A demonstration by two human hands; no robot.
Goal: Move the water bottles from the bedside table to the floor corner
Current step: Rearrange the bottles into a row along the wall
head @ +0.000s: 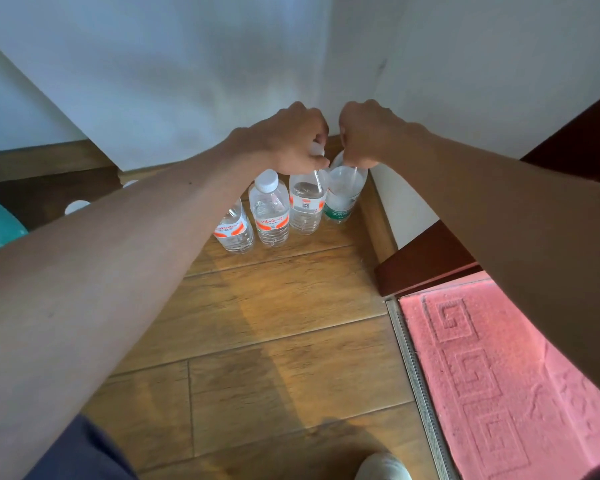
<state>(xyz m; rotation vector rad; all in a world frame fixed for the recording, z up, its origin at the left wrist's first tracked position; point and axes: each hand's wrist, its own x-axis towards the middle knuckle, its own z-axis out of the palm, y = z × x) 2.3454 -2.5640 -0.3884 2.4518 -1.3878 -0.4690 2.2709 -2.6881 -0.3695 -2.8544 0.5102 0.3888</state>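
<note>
You are reaching both bare arms down into the corner of the wooden floor (284,341), where two white walls (194,81) are meeting above a wooden skirting board (378,223). Four clear water bottles are standing upright there in a close row.

Your left hand (288,140) is curled over the top of the third bottle (305,206), fingers closed around its cap and neck. That bottle is wearing a white label with an orange mark and a small square code; no words on it are coming through clearly. Your right hand (364,133) is clenched around the neck of the green-label bottle (343,199), the one sitting deepest in the corner, just beside the skirting. Its green band is showing white Chinese characters, too small to read with certainty.

Left of these, the white-capped bottle (270,209) is standing free, its white label carrying red-orange Chinese script that looks like three characters, blurred. The leftmost bottle (234,230) is partly hiding behind your left forearm; its red-and-white label is bearing lettering too smeared to make out.

A pink mat (492,368) with a raised key-pattern border is lying to the right, beyond a metal threshold strip (416,375). A light shoe (381,467) is showing at the bottom edge.
</note>
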